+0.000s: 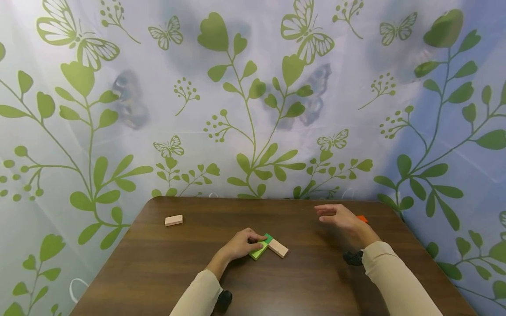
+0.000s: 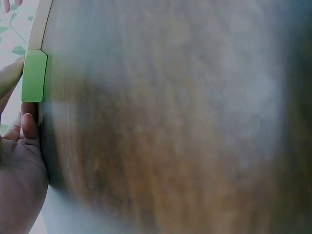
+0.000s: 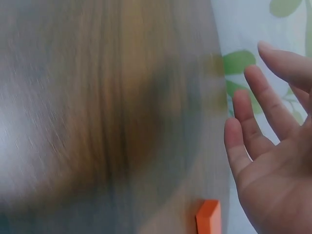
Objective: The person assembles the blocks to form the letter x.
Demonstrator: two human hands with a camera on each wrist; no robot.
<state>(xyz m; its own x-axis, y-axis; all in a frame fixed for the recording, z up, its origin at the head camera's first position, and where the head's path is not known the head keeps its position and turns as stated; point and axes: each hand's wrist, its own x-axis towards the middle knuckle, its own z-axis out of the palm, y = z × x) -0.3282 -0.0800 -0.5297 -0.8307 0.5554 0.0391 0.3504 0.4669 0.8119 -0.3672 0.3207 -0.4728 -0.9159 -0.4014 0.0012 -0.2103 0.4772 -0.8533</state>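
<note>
My left hand (image 1: 240, 245) rests low over the table and pinches a light green block (image 1: 258, 252) between thumb and fingers. Its index finger reaches to a darker green block (image 1: 268, 238). A plain wooden block (image 1: 278, 248) lies against the green ones on their right. In the left wrist view a green block (image 2: 34, 75) sits between thumb and fingers, end to end with a pale wooden piece (image 2: 40, 22). My right hand (image 1: 339, 216) hovers at the right with loosely spread fingers, holding nothing. An orange block (image 1: 362, 218) lies behind that wrist, partly hidden.
Another plain wooden block (image 1: 174, 220) lies alone toward the back left of the brown table (image 1: 158, 272). A curtain with green leaves and butterflies (image 1: 253, 109) hangs behind the table's far edge. Each wrist carries a dark strapped device (image 1: 353, 258).
</note>
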